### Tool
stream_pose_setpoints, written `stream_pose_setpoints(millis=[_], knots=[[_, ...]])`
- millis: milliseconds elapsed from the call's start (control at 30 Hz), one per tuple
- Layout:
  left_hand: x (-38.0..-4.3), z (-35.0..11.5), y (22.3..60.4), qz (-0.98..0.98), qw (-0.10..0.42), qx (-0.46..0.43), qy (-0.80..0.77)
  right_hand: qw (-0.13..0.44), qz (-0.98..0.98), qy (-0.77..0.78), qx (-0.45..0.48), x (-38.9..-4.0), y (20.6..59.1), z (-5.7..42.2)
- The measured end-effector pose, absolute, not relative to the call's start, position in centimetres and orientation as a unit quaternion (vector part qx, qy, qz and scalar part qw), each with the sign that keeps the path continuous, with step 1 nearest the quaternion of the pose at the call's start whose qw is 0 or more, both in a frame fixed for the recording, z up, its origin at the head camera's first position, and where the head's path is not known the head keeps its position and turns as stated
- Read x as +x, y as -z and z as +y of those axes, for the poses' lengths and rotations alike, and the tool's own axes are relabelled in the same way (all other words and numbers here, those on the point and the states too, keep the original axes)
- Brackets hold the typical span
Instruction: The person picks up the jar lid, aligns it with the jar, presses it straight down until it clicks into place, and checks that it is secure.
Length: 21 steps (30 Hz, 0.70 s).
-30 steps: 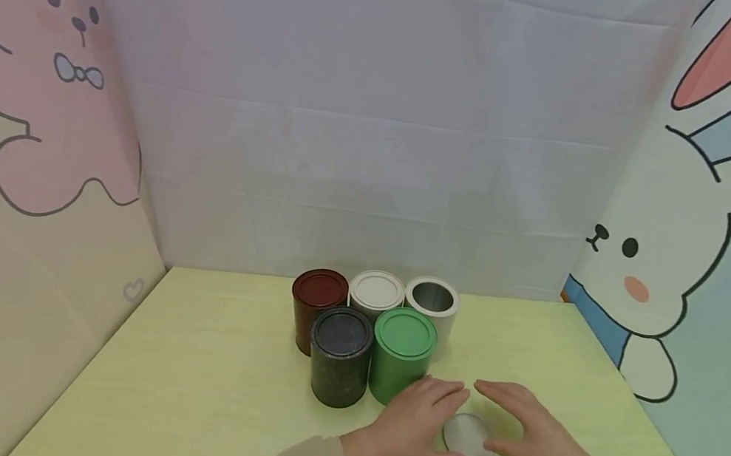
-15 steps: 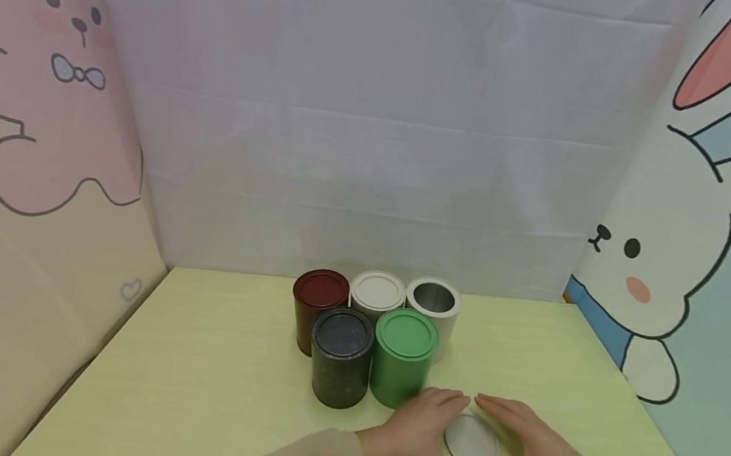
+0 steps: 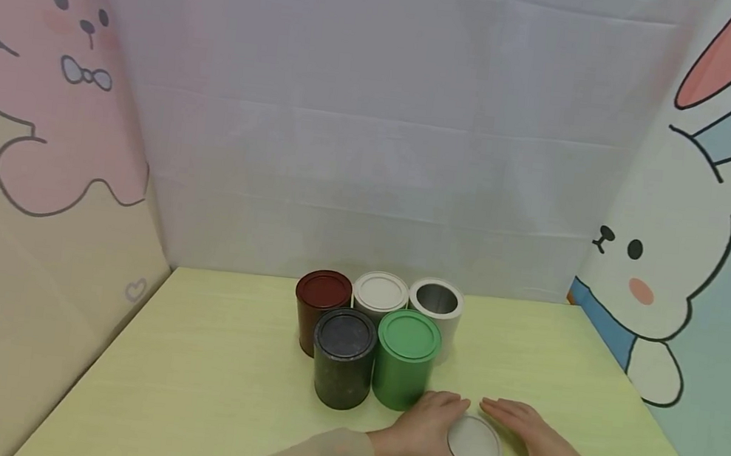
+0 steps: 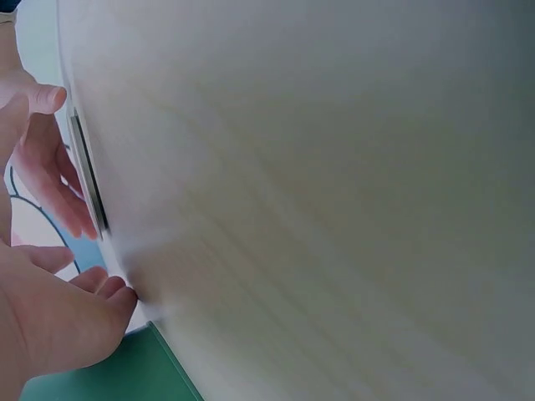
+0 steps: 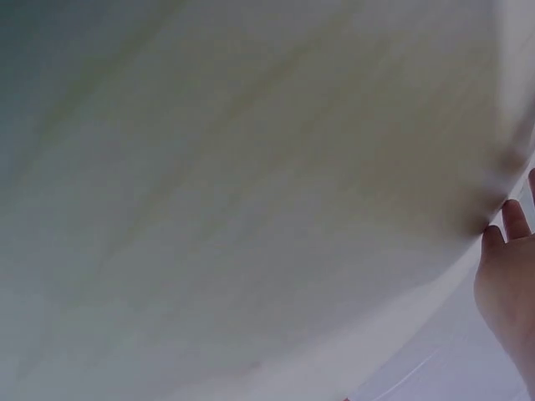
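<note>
A round white lid (image 3: pixel 475 445) lies flat on the table, near the front and right of the cans. My left hand (image 3: pixel 427 431) curves along its left side, thumb stretched out by the near edge. On the opposite side my right hand (image 3: pixel 543 451) arches with fingers and thumb spread, a gap of table between its palm and the lid. Neither hand grips anything. The left wrist view shows the lid (image 4: pixel 89 175) edge-on between the left hand (image 4: pixel 63 313) and the right hand (image 4: pixel 46 154). In the right wrist view only part of the right hand (image 5: pixel 508 284) appears.
Just beyond my left hand stands a green can (image 3: pixel 403 377), with a black can (image 3: pixel 341 378) on its left. Behind them are a dark red can (image 3: pixel 324 290), a white lidded can (image 3: pixel 381 290) and a white can without a lid (image 3: pixel 448 333). A white cloth (image 3: pixel 374 147) hangs behind the table.
Both hands have drawn slightly toward the front edge. My right thumb, over the lid a second ago, now lies off its right side. The lid and cans look unmoved apart from a slight view shift.
</note>
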State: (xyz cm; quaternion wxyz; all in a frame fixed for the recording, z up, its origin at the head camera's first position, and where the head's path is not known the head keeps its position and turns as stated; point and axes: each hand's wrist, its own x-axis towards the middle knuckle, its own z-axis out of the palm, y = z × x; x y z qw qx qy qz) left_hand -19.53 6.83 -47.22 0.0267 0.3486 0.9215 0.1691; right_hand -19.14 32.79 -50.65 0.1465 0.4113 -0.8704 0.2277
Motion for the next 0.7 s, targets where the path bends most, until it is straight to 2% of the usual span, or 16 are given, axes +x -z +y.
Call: stream_pose_setpoints(millis=[433, 700], knots=[[-19.42, 6.91, 47.09, 0.925, 0.028, 0.351, -0.147, 0.157, -0.848, -0.248, 0.441, -19.34, 51.2, 32.91], [-19.9, 6.75, 47.74, 0.919, 0.003, 0.376, -0.118, 0.167, -0.851, -0.232, 0.441, -19.18, 51.14, 32.71]])
